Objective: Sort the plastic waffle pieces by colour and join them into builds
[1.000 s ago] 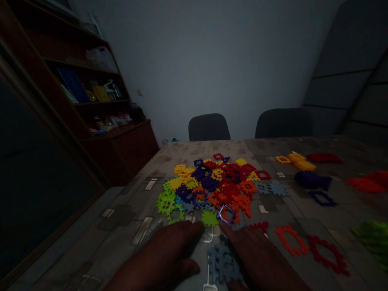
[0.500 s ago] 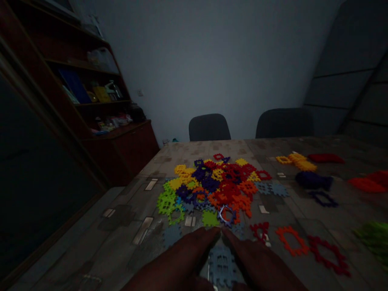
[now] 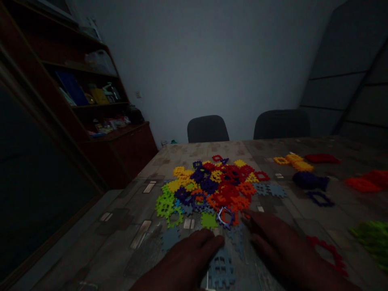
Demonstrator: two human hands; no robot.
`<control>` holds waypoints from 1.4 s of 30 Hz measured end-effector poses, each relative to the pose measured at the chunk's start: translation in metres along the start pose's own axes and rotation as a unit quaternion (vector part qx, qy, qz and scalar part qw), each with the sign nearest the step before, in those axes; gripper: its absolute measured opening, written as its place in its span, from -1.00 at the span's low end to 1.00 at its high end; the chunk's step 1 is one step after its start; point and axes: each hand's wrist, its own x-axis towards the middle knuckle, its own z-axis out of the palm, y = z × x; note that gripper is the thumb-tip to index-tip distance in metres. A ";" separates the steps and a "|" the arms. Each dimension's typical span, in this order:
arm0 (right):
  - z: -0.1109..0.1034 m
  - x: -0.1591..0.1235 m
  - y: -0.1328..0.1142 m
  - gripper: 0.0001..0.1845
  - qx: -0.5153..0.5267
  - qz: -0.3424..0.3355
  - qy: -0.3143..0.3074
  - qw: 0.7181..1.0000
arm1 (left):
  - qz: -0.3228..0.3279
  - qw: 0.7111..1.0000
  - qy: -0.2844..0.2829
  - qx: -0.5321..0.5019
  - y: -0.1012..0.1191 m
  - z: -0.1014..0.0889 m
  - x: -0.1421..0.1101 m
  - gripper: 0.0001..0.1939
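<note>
Pointing forward, left hand (image 3: 192, 251) and right hand (image 3: 277, 240) apart

The left fingers (image 3: 216, 243) and right fingers (image 3: 257, 221) are bare, like both wrists (image 3: 312, 262).

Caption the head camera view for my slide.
Left hand by a grey tile, right hand near a colourful pile of pieces.

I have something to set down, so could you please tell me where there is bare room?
The table is bare left of the pile, and between pile and chairs. It is crowded at the pile and around the left hand, among gray pieces.
</note>
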 end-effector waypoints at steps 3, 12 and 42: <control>0.000 0.009 0.041 -0.54 -0.071 0.055 -0.022 0.996 | 0.060 0.998 -0.003 0.031 0.001 0.004 0.015 -0.06; 0.009 0.049 0.114 -0.44 -0.147 0.156 -0.047 0.976 | 0.088 0.990 0.013 0.109 -0.001 0.011 0.025 -0.15; -0.013 0.048 0.096 -0.18 -0.045 0.106 -0.118 0.986 | -0.025 0.999 -0.022 -0.030 0.003 -0.010 -0.001 0.04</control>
